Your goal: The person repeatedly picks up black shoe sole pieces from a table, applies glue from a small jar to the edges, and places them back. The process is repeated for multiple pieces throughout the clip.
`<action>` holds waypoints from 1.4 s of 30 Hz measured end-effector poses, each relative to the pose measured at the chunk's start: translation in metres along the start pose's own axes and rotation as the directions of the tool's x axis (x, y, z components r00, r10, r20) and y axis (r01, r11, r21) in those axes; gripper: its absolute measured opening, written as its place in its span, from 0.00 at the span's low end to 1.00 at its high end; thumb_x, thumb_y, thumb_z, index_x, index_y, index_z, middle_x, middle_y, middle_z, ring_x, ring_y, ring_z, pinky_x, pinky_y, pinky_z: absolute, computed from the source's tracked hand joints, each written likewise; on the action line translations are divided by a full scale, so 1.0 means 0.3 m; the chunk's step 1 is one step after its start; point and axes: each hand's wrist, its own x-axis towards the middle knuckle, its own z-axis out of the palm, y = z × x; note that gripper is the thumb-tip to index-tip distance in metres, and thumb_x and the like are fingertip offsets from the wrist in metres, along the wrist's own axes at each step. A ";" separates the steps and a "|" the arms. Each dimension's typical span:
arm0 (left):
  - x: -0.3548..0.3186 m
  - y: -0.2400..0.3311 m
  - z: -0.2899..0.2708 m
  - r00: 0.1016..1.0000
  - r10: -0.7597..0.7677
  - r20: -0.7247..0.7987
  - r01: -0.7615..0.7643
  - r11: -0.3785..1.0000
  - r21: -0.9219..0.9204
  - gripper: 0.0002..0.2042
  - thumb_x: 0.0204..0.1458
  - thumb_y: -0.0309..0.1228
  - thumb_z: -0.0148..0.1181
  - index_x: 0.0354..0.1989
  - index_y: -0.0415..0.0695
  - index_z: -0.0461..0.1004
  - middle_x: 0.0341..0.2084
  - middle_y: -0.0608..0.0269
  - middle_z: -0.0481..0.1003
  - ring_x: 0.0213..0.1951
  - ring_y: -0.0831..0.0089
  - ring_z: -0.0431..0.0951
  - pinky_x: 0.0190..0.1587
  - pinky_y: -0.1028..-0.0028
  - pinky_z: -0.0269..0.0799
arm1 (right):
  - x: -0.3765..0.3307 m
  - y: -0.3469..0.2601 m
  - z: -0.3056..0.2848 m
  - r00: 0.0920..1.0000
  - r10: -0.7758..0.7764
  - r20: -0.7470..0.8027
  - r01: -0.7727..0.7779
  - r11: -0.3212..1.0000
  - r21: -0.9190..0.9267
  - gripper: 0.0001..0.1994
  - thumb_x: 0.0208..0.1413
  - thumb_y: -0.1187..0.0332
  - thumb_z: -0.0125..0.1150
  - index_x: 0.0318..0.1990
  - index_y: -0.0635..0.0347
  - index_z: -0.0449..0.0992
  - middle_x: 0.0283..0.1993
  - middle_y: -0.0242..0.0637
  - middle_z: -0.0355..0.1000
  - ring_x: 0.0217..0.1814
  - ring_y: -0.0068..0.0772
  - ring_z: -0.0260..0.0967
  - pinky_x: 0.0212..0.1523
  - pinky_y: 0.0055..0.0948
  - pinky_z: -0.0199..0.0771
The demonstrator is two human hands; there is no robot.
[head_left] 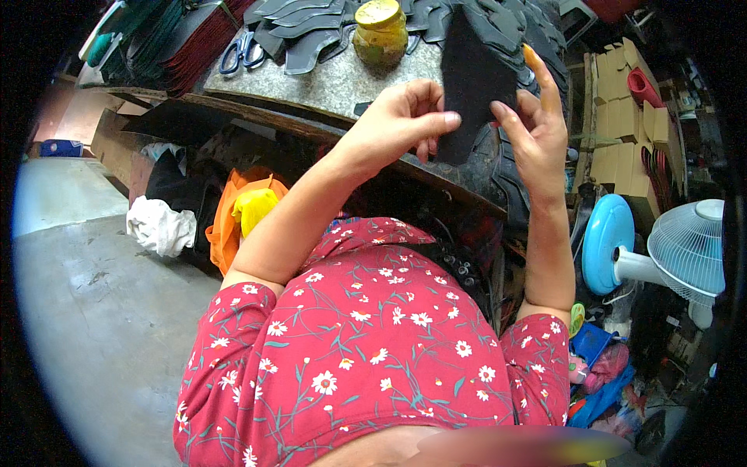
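Note:
Upright above the table edge is a flat black piece [477,86] with a matte, cloth-like face. My left hand [412,117] pinches its lower left edge between thumb and curled fingers. At its right edge, my right hand [541,124] has the thumb and bent fingers closed on it. The right index finger points up, its tip smeared orange-yellow. Behind the piece, a yellow-stained jar [380,43] stands on the grey tabletop [319,93]. Scissors with dark blue handles [242,54] lie left of the jar. Flat dark grey cut pieces [307,50] are spread in overlapping rows at the back.
Dark green and red stacked sheets [191,58] sit at the far left. Below hang an orange bag [226,222] and white cloth [162,226]. On the right are cardboard boxes [618,117], a fan [689,241] with a blue base, and a pile of coloured items [603,373].

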 end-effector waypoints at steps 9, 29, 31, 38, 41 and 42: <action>-0.100 0.021 -0.058 0.994 -0.093 0.051 0.099 0.984 -0.147 0.20 0.55 0.32 0.66 0.52 0.35 0.70 0.34 0.61 0.79 0.28 0.77 0.80 0.25 0.77 0.79 | 0.002 0.015 0.039 0.996 -0.024 0.088 0.022 0.999 0.028 0.30 0.58 0.79 0.61 0.69 0.58 0.62 0.30 0.27 0.71 0.32 0.16 0.67 0.36 0.18 0.70; -0.095 0.079 -0.045 1.000 -0.008 0.003 0.008 0.984 -0.180 0.17 0.58 0.32 0.63 0.46 0.29 0.74 0.36 0.54 0.80 0.37 0.70 0.82 0.38 0.72 0.83 | -0.067 0.010 0.056 0.935 -0.177 0.307 0.195 0.980 -0.028 0.22 0.56 0.81 0.56 0.60 0.62 0.75 0.41 0.37 0.73 0.39 0.25 0.70 0.43 0.22 0.71; -0.094 0.073 -0.046 0.999 0.004 -0.049 -0.012 0.987 -0.160 0.17 0.57 0.32 0.63 0.45 0.27 0.74 0.36 0.52 0.80 0.36 0.69 0.82 0.38 0.71 0.83 | -0.072 0.005 0.041 0.930 -0.179 0.322 0.217 0.973 -0.085 0.21 0.56 0.81 0.57 0.58 0.62 0.77 0.40 0.38 0.73 0.39 0.26 0.71 0.42 0.23 0.71; -0.073 0.037 -0.053 0.989 -0.009 -0.150 -0.019 0.983 -0.183 0.14 0.59 0.31 0.62 0.49 0.36 0.75 0.39 0.58 0.80 0.38 0.73 0.82 0.39 0.75 0.81 | -0.099 -0.005 0.045 0.837 -0.441 0.324 0.543 0.745 -0.388 0.25 0.45 0.77 0.65 0.55 0.52 0.80 0.39 0.36 0.75 0.34 0.36 0.73 0.37 0.31 0.74; -0.070 0.031 -0.048 0.987 0.059 -0.147 -0.082 0.984 -0.158 0.14 0.59 0.30 0.61 0.51 0.36 0.74 0.41 0.59 0.80 0.39 0.73 0.82 0.41 0.74 0.82 | -0.120 -0.021 0.047 0.811 -0.428 0.400 0.585 0.596 -0.550 0.26 0.40 0.75 0.68 0.53 0.55 0.80 0.41 0.37 0.75 0.35 0.38 0.72 0.38 0.34 0.74; -0.067 0.029 -0.044 0.983 0.036 -0.180 -0.057 0.992 -0.114 0.14 0.59 0.30 0.61 0.50 0.36 0.75 0.40 0.59 0.80 0.39 0.73 0.82 0.40 0.74 0.81 | -0.122 -0.022 0.053 0.803 -0.435 0.409 0.596 0.563 -0.572 0.26 0.40 0.75 0.69 0.53 0.54 0.81 0.41 0.36 0.74 0.33 0.37 0.71 0.37 0.34 0.73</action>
